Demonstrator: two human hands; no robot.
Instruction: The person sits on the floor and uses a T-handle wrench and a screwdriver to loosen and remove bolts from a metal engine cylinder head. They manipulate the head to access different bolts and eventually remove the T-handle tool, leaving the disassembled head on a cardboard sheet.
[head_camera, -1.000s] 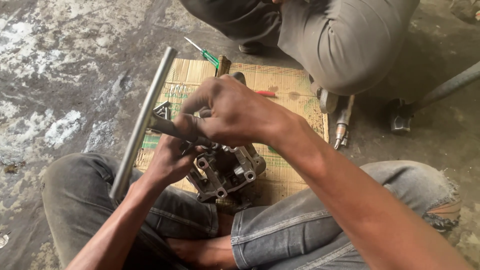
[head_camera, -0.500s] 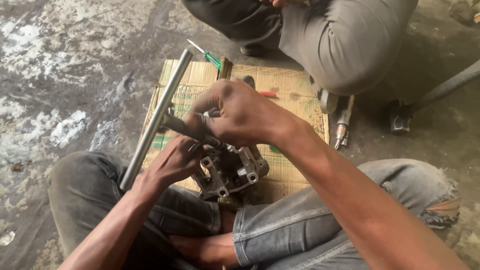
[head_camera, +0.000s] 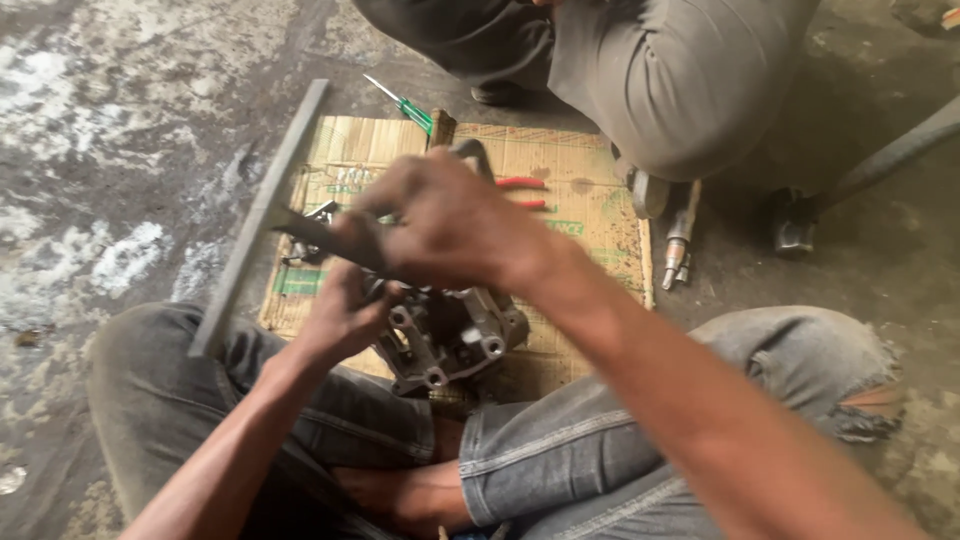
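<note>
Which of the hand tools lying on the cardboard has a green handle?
The screwdriver at the cardboard's top edge: green handle, thin metal shaft. The pliers further right have red handles.

The long grey metal bar (head_camera: 262, 215) has swung since a second ago: its far end, which pointed toward one o'clock near the green-handled screwdriver (head_camera: 405, 105), now points closer to twelve and lies clear of the screwdriver at its nine o'clock. The right hand (head_camera: 450, 225) has slid toward nine o'clock along the dark tool shaft (head_camera: 320, 238), now blurred with motion. The left hand (head_camera: 345, 315) has shifted slightly toward three o'clock against the metal engine part (head_camera: 450, 335).
</note>
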